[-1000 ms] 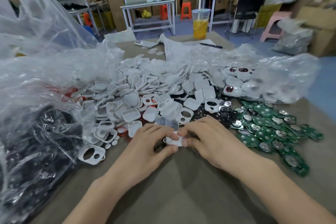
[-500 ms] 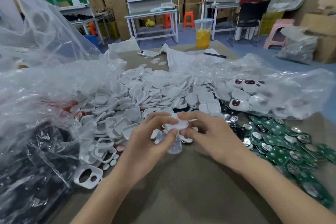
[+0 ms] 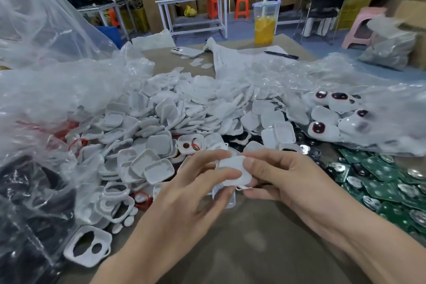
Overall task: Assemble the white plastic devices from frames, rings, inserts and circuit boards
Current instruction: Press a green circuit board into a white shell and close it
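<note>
Table (image 3: pixel 265 249): left hand (image 3: pixel 184 193) & right hand (image 3: pixel 285 182) both pinch white device (image 3: pixel 232 169)

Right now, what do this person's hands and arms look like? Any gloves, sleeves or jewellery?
Both are bare. The left hand and right hand wear no gloves and no rings that show. The left forearm and right forearm are uncovered to the picture's edge: no sleeve, watch or wristband is in view.

white part (image 3: pixel 232 165) half under fingers (image 3: pixel 212 178), circuit boards (image 3: pixel 380 188) cut off right
</note>
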`<action>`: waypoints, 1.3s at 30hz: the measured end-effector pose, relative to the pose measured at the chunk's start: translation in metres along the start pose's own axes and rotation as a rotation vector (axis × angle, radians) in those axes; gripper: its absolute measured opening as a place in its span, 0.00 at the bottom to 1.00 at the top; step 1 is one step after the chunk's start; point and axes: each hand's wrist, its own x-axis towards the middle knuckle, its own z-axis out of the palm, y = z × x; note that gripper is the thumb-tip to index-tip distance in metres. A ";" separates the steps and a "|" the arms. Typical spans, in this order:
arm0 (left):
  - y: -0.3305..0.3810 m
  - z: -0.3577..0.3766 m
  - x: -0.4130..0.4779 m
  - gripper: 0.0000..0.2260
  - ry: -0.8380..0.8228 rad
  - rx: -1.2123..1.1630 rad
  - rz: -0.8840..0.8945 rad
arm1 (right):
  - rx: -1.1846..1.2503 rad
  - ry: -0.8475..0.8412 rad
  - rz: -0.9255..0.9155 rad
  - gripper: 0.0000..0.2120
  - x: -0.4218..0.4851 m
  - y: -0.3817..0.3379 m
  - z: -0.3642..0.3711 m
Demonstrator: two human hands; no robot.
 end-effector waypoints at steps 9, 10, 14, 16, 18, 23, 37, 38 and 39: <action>0.004 0.003 0.001 0.08 0.037 -0.624 -0.566 | -0.012 0.071 -0.037 0.15 0.000 0.005 0.006; 0.004 0.004 0.002 0.09 0.028 -0.652 -0.582 | -0.022 0.070 -0.041 0.15 0.000 0.005 0.006; -0.002 0.006 0.003 0.12 0.077 -0.867 -0.665 | -0.010 0.080 -0.051 0.11 -0.004 0.006 0.011; -0.006 0.006 0.002 0.15 0.049 -0.909 -0.686 | -0.004 0.096 -0.073 0.11 -0.006 0.007 0.014; -0.008 0.006 0.001 0.17 0.062 -0.973 -0.716 | -0.022 0.119 -0.101 0.12 -0.006 0.009 0.017; -0.010 0.008 0.002 0.15 0.070 -1.065 -0.726 | -0.034 0.127 -0.145 0.12 -0.007 0.011 0.019; -0.007 0.014 0.000 0.15 0.085 -0.928 -0.680 | -0.098 0.164 -0.209 0.11 -0.010 0.012 0.018; -0.006 0.014 0.000 0.15 0.091 -0.922 -0.686 | -0.102 0.162 -0.212 0.11 -0.010 0.012 0.018; -0.005 0.015 0.000 0.15 0.098 -0.913 -0.693 | -0.102 0.158 -0.217 0.11 -0.010 0.011 0.017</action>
